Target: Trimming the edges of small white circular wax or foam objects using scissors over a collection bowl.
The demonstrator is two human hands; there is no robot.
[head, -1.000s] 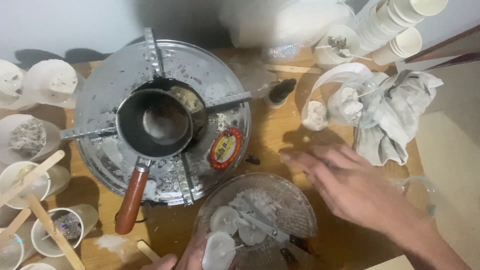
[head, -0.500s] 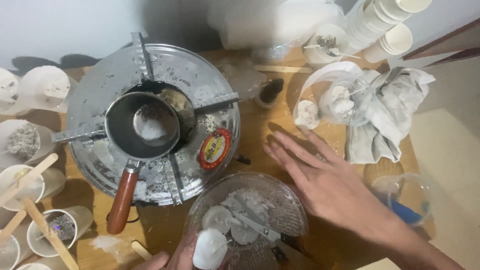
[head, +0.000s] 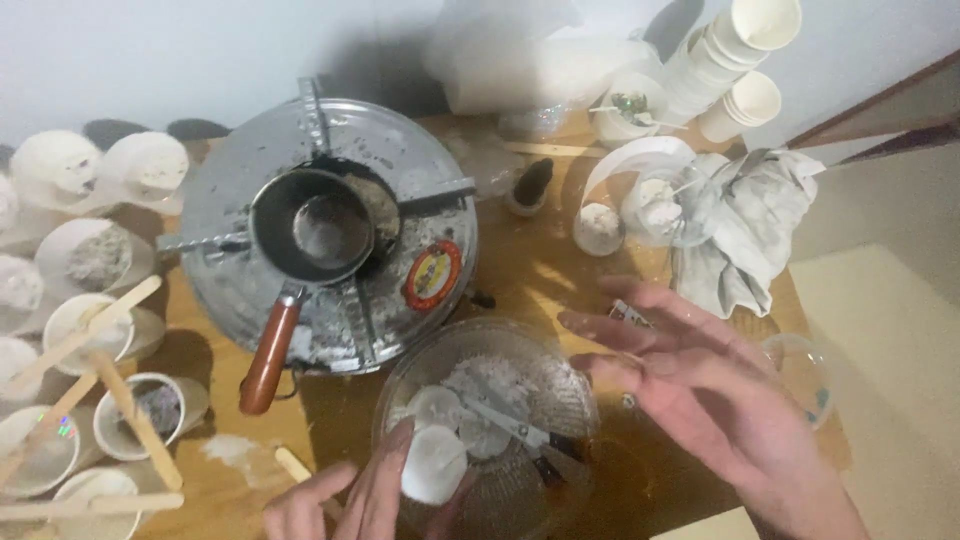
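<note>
A clear glass bowl (head: 560, 372) sits at the near edge of the wooden table, holding white wax discs, white flakes and a metal tool with dark handles (head: 520, 432). My left hand (head: 345, 497) is at the bowl's near left rim, fingers closed around one white wax disc (head: 432, 465). My right hand (head: 700, 385) hovers open just right of the bowl, fingers spread and pointing left, holding nothing. Behind the bowl stands a round metal stove (head: 400, 180) with a small pot (head: 312, 232) on it, its brown handle (head: 268, 358) pointing toward me.
Paper cups with wooden sticks (head: 125, 420) crowd the left edge. A grey cloth (head: 745, 230), small glass jar (head: 665, 205) and stacked paper cups (head: 740, 60) lie at the back right. Another clear glass (head: 805, 375) stands beyond my right hand. The table edge drops off at right.
My right hand has drawn nearer and slightly right, now beside the bowl. The left hand has risen further into view, still on the wax disc.
</note>
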